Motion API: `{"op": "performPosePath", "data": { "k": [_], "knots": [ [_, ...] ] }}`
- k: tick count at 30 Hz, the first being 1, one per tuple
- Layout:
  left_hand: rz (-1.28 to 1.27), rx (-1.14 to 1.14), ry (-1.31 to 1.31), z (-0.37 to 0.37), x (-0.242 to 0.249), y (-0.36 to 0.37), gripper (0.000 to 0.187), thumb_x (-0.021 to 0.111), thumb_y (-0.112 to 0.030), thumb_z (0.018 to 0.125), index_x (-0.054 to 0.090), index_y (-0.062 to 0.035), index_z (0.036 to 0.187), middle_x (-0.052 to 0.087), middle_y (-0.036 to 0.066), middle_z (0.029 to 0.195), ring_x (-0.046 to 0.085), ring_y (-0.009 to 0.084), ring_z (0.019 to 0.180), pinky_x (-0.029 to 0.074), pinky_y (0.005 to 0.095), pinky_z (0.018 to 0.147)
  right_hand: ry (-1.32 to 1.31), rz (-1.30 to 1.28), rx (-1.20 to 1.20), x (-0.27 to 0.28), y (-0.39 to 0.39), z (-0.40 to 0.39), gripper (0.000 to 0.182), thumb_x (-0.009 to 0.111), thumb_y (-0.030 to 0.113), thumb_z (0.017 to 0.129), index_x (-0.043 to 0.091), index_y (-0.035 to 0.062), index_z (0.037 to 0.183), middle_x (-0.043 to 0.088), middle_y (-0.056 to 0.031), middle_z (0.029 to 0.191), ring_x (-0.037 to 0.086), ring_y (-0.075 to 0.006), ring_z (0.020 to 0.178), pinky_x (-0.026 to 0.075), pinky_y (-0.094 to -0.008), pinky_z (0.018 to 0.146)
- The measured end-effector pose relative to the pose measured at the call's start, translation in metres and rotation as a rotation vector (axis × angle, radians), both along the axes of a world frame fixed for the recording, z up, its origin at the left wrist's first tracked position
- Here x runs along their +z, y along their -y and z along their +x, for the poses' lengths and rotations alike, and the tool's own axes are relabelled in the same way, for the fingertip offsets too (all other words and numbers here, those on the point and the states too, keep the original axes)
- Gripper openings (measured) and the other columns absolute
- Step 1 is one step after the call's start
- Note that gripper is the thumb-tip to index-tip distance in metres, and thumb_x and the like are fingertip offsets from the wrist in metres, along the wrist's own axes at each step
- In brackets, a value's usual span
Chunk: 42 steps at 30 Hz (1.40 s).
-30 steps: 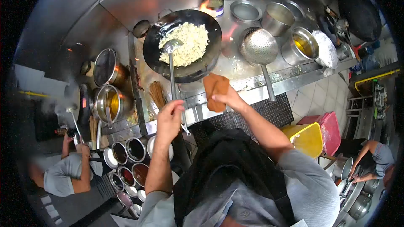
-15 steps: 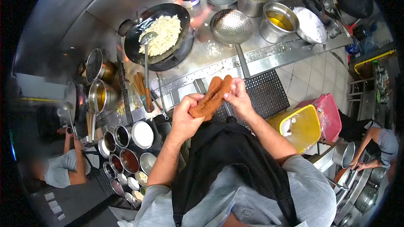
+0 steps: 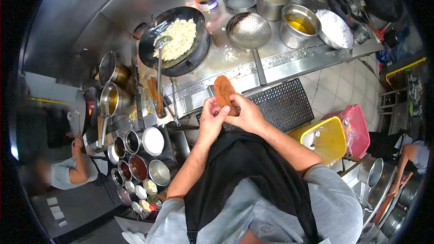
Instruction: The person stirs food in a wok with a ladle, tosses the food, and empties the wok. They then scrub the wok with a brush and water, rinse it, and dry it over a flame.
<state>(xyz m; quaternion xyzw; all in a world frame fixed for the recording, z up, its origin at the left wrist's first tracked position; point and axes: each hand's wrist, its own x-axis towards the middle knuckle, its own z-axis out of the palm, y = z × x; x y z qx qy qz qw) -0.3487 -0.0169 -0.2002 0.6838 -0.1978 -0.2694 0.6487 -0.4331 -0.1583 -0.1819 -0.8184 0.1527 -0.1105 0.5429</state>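
Observation:
An orange-brown cloth [image 3: 224, 92], folded into a narrow strip, is held between both hands in front of the black apron. My left hand [image 3: 211, 119] is closed on its lower left side, and my right hand [image 3: 247, 115] grips its lower right end, the fingers of both hands close together. Beyond the hands, a black wok [image 3: 149, 49] holds pale rice-like food [image 3: 181, 38], with a ladle [image 3: 159, 65] resting in it. A perforated strainer [image 3: 248, 30] lies on the steel counter, its handle pointing toward me.
Pots, one with yellow liquid [image 3: 300, 26], stand along the steel counter [image 3: 217, 65]. Sauce containers [image 3: 138, 167] cluster at lower left. A black perforated mat [image 3: 285, 106], yellow bin [image 3: 323, 140] and pink bin [image 3: 355, 129] are at right. Co-workers [image 3: 74, 169] appear at both sides.
Both hands have drawn closer together and shifted, and the cloth now points up from them as one narrow strip. The co-worker at right has bent arms moved lower.

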Motion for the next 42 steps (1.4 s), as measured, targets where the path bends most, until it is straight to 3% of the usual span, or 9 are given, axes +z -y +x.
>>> {"op": "performPosePath", "data": {
  "k": [2, 4, 12, 18, 27, 30, 34, 37, 42],
  "knots": [
    [-0.011, 0.046, -0.026, 0.002, -0.008, -0.001, 0.052, 0.070, -0.018, 0.090, 0.043, -0.0005, 0.131, 0.060, 0.007, 0.108, 0.057, 0.0123, 0.094, 0.049, 0.0283, 0.082, 0.153, 0.047, 0.084, -0.008, 0.002, -0.005, 0.052, 0.079, 0.027, 0.078, 0.053, 0.0004, 0.115, 0.065, -0.0186, 0.105, 0.067, -0.0319, 0.095, 0.053, -0.0403, 0.081],
    [0.002, 0.058, -0.118, 0.002, 0.007, -0.005, 0.039, 0.064, -0.014, 0.094, 0.047, 0.0007, 0.126, 0.062, 0.005, 0.103, 0.058, 0.0109, 0.091, 0.048, 0.0264, 0.079, 0.028, 0.659, 0.129, -0.036, 0.008, 0.002, 0.038, 0.071, 0.023, 0.088, 0.055, 0.0006, 0.114, 0.066, -0.0088, 0.100, 0.063, -0.0149, 0.095, 0.052, -0.0319, 0.081],
    [0.064, 0.153, -0.049, 0.014, 0.023, -0.012, 0.025, 0.055, -0.006, 0.095, 0.059, 0.0026, 0.117, 0.068, 0.008, 0.100, 0.064, 0.0138, 0.087, 0.051, 0.0282, 0.079, 0.139, 0.553, -0.107, -0.048, 0.000, 0.013, 0.021, 0.064, 0.018, 0.094, 0.055, -0.0015, 0.098, 0.061, -0.0063, 0.092, 0.055, -0.0097, 0.090, 0.048, -0.0285, 0.076],
    [0.400, -0.187, 0.618, 0.004, 0.051, 0.006, 0.031, 0.063, -0.008, 0.085, 0.061, 0.0037, 0.114, 0.064, 0.021, 0.102, 0.065, 0.0278, 0.087, 0.051, 0.0351, 0.076, 0.127, 0.418, -0.069, -0.060, -0.011, 0.016, 0.048, 0.073, 0.028, 0.087, 0.046, -0.0018, 0.114, 0.060, -0.0125, 0.102, 0.059, -0.0167, 0.092, 0.049, -0.0313, 0.083],
    [-0.199, -0.077, -0.526, 0.038, -0.016, -0.035, 0.066, 0.068, -0.035, 0.091, 0.040, -0.0084, 0.144, 0.048, 0.010, 0.142, 0.043, 0.0206, 0.132, 0.033, 0.0416, 0.109, 0.199, 0.895, 0.105, -0.002, 0.017, 0.002, 0.047, 0.047, -0.008, 0.081, 0.042, -0.0008, 0.127, 0.054, -0.0106, 0.123, 0.050, -0.0177, 0.119, 0.039, -0.0318, 0.104],
    [-0.441, -0.190, -0.778, 0.027, -0.019, -0.030, 0.060, 0.069, -0.029, 0.090, 0.044, -0.0074, 0.140, 0.052, 0.010, 0.139, 0.047, 0.0214, 0.129, 0.036, 0.0424, 0.108, 0.044, 1.091, 0.113, 0.008, 0.031, 0.000, 0.053, 0.058, 0.000, 0.090, 0.034, 0.0035, 0.137, 0.051, -0.0104, 0.129, 0.051, -0.0173, 0.118, 0.044, -0.0321, 0.099],
    [-0.286, 0.057, -0.591, 0.017, 0.016, -0.022, 0.035, 0.067, -0.013, 0.091, 0.058, -0.0028, 0.124, 0.066, 0.007, 0.114, 0.063, 0.0165, 0.103, 0.050, 0.0328, 0.091, 0.024, 0.859, 0.061, -0.049, 0.016, 0.007, 0.057, 0.065, 0.009, 0.090, 0.032, 0.0058, 0.137, 0.059, -0.0129, 0.119, 0.059, -0.0187, 0.108, 0.050, -0.0320, 0.090],
    [0.207, 0.100, -0.242, 0.017, 0.022, -0.026, 0.030, 0.069, -0.012, 0.090, 0.059, 0.0012, 0.115, 0.069, 0.006, 0.101, 0.064, 0.0117, 0.091, 0.052, 0.0282, 0.082, -0.335, 0.208, -0.112, -0.062, 0.004, 0.027, 0.059, 0.069, 0.023, 0.089, 0.032, 0.0075, 0.133, 0.068, -0.0212, 0.093, 0.068, -0.0366, 0.092, 0.053, -0.0397, 0.082],
    [0.252, 0.236, -0.064, 0.064, 0.001, -0.019, 0.029, 0.065, -0.022, 0.094, 0.058, 0.0022, 0.108, 0.068, 0.010, 0.093, 0.065, 0.0140, 0.083, 0.054, 0.0284, 0.072, -0.273, 0.129, 0.088, -0.048, -0.007, 0.064, 0.059, 0.058, 0.042, 0.095, 0.037, 0.0057, 0.137, 0.066, -0.0206, 0.103, 0.066, -0.0353, 0.097, 0.052, -0.0388, 0.086]
  ]
}}
